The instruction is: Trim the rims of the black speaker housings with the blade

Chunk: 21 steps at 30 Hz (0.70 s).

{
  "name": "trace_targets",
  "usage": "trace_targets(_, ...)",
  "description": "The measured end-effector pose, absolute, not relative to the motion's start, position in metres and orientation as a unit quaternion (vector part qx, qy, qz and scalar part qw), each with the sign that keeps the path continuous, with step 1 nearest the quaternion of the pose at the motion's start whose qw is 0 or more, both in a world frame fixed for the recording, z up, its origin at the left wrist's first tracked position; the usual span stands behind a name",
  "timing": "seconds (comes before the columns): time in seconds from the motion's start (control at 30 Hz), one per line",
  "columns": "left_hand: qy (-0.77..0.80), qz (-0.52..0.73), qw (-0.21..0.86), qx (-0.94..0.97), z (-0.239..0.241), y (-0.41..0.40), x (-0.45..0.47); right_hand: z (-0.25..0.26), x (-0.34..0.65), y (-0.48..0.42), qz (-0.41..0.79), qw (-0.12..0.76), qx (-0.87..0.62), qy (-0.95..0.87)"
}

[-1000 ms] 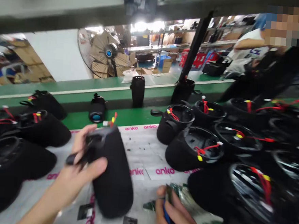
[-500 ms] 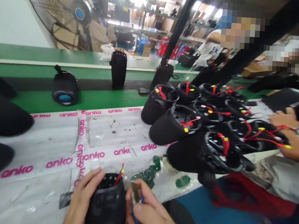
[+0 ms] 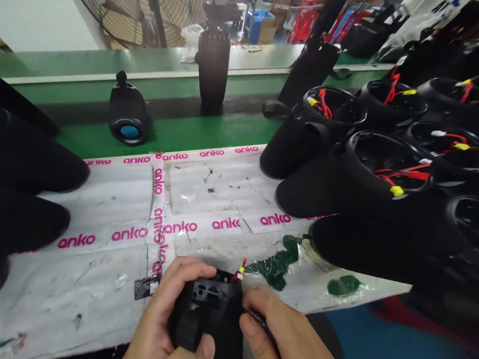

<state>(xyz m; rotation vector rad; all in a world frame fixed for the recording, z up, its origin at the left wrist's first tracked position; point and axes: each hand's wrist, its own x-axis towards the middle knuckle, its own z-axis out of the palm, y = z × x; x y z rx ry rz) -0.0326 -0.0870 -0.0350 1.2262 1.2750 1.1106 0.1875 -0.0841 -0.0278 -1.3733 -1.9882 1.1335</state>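
My left hand (image 3: pixel 172 317) is wrapped around a black speaker housing (image 3: pixel 226 332) at the bottom of the view. The housing has a port panel (image 3: pixel 209 293) and a black strap loop (image 3: pixel 189 327) facing me. Red wires with a yellow-and-white connector (image 3: pixel 240 272) stick out of its open top. My right hand (image 3: pixel 280 333) is closed around a slim dark tool (image 3: pixel 260 319) against the housing's right side. Fingers hide most of the tool, so its exact kind is unclear.
Several open black speaker housings (image 3: pixel 369 194) with red wires crowd the right. More dark housings (image 3: pixel 31 159) lie at the left. Across a green bench (image 3: pixel 177 126) stand a finished-looking speaker (image 3: pixel 129 117) and an upright housing (image 3: pixel 213 71). A small black label (image 3: pixel 145 288) lies on the taped white sheet (image 3: pixel 113 280).
The view has shifted down and to the right-hand housings' side, which now look nearer. The held housing has turned, showing its port panel and strap. The tool's blue handle is now hidden.
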Motion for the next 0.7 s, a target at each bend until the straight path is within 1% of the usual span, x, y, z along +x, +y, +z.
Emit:
trace_targets(0.13,0.525,0.433,0.512,0.525,-0.032,-0.086,-0.027,-0.024,0.187,-0.08,0.359,0.224,-0.49,-0.762)
trace_targets(0.3,0.524,0.405,0.501,0.558,-0.032,-0.088,-0.029,-0.027,0.187,-0.083,0.304,0.265,-0.47,-0.785)
trace_targets(0.37,0.524,0.394,0.485,0.579,-0.036,-0.089,-0.032,-0.025,0.185,-0.085,0.259,0.25,-0.49,-0.794)
trace_targets(0.47,0.472,0.362,0.472,0.651,-0.041,-0.086,-0.039,-0.019,0.184,-0.082,0.153,0.194,-0.511,-0.823)
trace_targets(0.53,0.446,0.339,0.493,0.665,-0.038,-0.08,-0.041,-0.014,0.185,-0.078,0.101,0.166,-0.497,-0.846)
trace_targets(0.7,0.472,0.308,0.61,0.557,-0.009,-0.059,-0.03,-0.002,0.198,-0.069,0.012,0.135,-0.44,-0.888)
